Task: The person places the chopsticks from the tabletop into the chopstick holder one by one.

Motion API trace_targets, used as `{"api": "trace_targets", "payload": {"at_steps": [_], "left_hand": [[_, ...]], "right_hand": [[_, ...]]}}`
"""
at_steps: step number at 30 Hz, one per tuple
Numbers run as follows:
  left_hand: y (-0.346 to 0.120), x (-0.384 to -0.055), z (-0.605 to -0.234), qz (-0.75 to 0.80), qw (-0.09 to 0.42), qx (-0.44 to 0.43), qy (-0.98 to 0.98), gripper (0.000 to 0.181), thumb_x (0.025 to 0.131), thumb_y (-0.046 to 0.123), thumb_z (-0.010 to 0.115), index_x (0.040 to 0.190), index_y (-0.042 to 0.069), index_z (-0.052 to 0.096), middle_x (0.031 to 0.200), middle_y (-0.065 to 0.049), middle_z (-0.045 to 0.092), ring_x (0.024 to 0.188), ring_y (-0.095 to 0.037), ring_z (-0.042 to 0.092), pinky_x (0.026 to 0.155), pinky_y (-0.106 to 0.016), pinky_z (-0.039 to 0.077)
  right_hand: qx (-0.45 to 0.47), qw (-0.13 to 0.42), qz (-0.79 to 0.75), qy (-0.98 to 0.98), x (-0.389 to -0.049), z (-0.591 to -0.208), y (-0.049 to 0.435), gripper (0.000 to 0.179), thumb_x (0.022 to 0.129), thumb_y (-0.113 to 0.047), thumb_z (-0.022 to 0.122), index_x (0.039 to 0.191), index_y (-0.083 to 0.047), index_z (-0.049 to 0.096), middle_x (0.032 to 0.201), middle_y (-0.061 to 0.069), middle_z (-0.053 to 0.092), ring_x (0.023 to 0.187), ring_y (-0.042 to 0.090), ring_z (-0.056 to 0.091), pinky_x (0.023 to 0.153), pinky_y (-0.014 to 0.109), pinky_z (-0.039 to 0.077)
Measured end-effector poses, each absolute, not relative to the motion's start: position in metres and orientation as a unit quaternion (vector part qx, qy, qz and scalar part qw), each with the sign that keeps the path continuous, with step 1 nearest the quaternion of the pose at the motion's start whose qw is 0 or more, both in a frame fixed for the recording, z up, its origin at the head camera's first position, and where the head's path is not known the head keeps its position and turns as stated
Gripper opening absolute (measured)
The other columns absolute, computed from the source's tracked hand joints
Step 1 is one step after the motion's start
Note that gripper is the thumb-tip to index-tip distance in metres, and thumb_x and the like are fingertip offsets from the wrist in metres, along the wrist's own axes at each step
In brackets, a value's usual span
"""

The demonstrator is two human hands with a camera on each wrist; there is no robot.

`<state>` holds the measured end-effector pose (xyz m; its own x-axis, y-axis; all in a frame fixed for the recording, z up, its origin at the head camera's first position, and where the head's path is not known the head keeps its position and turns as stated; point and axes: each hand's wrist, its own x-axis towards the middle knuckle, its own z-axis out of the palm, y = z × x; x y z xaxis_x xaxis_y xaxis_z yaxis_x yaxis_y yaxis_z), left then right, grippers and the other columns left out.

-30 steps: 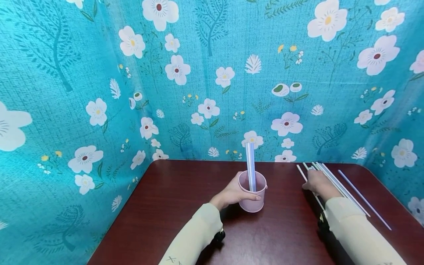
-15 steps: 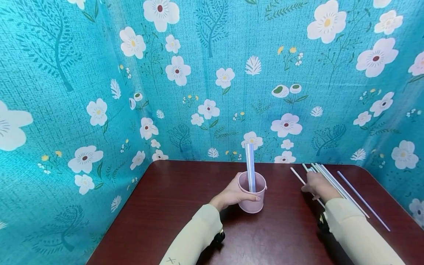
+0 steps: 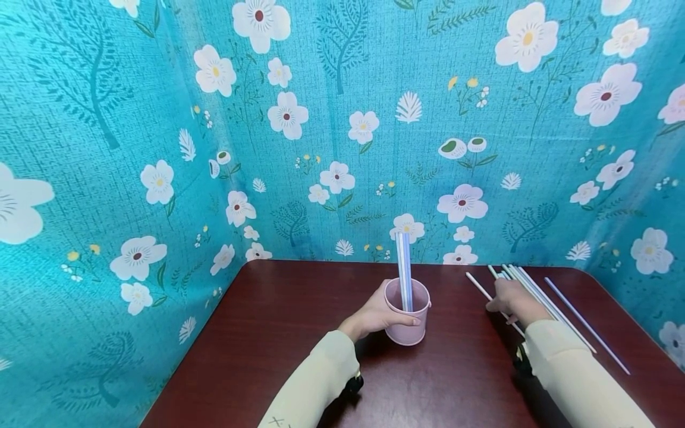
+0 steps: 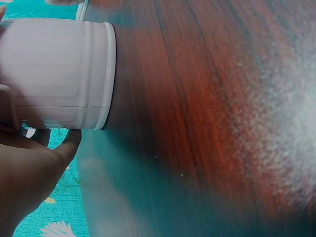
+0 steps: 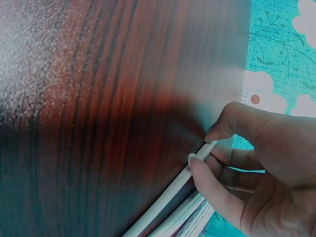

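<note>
A small pink bucket [image 3: 408, 327] stands upright on the table with white and blue sticks [image 3: 405, 261] leaning in it. My left hand [image 3: 377, 310] grips its side, thumb across the front; in the left wrist view the bucket's wall [image 4: 54, 69] shows with fingers beneath it. At the right, my right hand [image 3: 515, 300] is over a row of long thin sticks. The right wrist view shows my thumb and a finger pinching one white stick [image 5: 165, 200], which lies at a slant apart from the others. Part of that stick is hidden behind the hand.
Several pale sticks [image 3: 535, 288] lie side by side under and past my right hand. A lone blue stick [image 3: 585, 324] lies farther right. The dark red-brown table [image 3: 299, 297] ends at a floral teal cloth [image 3: 321, 226] behind and at both sides.
The far end of the white stick at my right hand has swung left, away from the row. The left hand and the bucket have stayed in place.
</note>
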<state>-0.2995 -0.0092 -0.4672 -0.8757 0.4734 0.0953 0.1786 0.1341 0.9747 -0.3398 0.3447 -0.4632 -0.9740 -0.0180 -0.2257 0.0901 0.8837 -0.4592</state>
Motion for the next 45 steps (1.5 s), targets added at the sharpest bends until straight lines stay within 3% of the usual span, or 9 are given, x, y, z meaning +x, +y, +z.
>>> {"api": "trace_targets", "payload": {"at_steps": [19, 45], "left_hand": [[-0.0092, -0.2995, -0.468, 0.62, 0.116, 0.215, 0.746, 0.085, 0.07, 0.014, 0.095, 0.139, 0.029, 0.047, 0.128, 0.011, 0.058, 0.114, -0.009, 0.059, 0.1, -0.035, 0.047], [-0.0084, -0.3025, -0.4696, 0.616, 0.115, 0.221, 0.747, 0.082, 0.071, 0.015, 0.094, 0.139, 0.024, 0.048, 0.129, 0.006, 0.058, 0.114, -0.012, 0.058, 0.1, -0.035, 0.047]], "right_hand": [[0.012, 0.109, -0.229, 0.967, -0.3359, -0.4592, 0.3427, 0.032, 0.077, -0.004, 0.075, 0.093, 0.01, 0.05, 0.084, 0.021, 0.051, 0.075, 0.032, 0.059, 0.049, 0.034, 0.057], [0.018, 0.132, -0.229, 0.964, -0.3352, -0.4615, 0.3423, 0.027, 0.086, -0.009, 0.075, 0.087, 0.004, 0.052, 0.078, 0.015, 0.053, 0.068, 0.027, 0.059, 0.052, 0.035, 0.058]]}}
